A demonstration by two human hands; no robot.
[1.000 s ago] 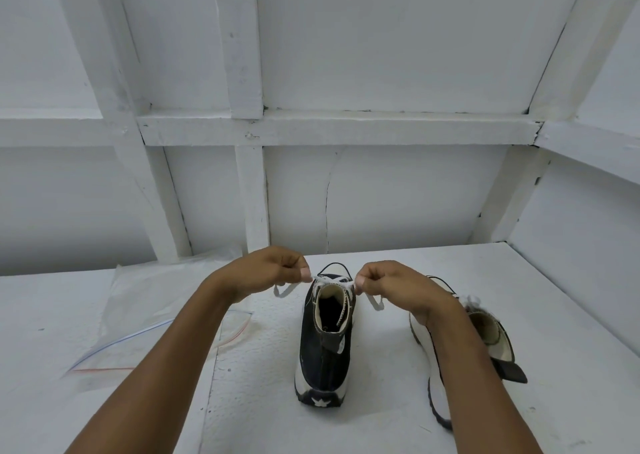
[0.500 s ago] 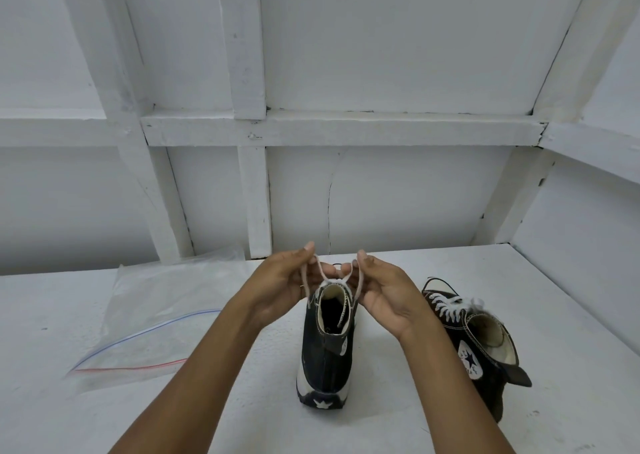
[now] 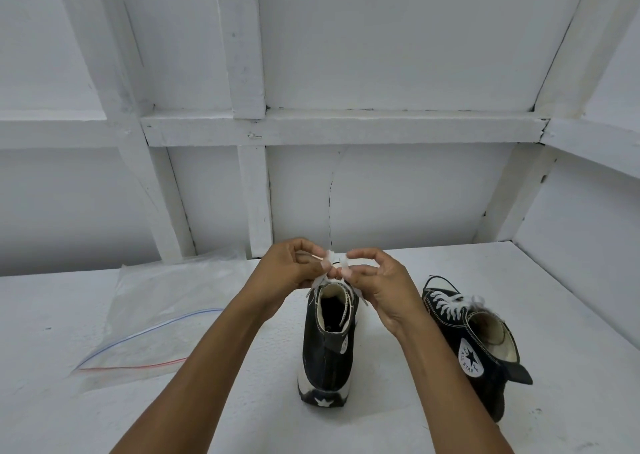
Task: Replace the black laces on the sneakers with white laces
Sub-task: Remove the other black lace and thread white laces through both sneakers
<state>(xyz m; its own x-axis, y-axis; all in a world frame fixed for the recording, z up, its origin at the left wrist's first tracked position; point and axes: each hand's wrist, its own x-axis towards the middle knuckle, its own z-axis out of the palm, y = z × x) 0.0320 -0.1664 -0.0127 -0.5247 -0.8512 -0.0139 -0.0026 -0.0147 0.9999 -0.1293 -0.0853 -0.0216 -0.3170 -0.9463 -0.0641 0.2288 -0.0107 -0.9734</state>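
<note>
Both hands worked above the collar of the upright black sneaker (image 3: 327, 346), which stood heel toward the camera on the white table (image 3: 381, 429). Left hand (image 3: 289, 266) and right hand (image 3: 375, 280) each pinched part of the white lace (image 3: 334, 263), fingers curled, hands almost touching. Second sneaker (image 3: 474, 346), white-laced, lay tilted to the right. Clear zip bag (image 3: 156, 318) lay left.

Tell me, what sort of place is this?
Likely a bare workroom or storage corner: white-painted walls with framing, a rough white tabletop, two sneakers and a zip bag on it, left hand and right hand pinching a white lace.
</note>
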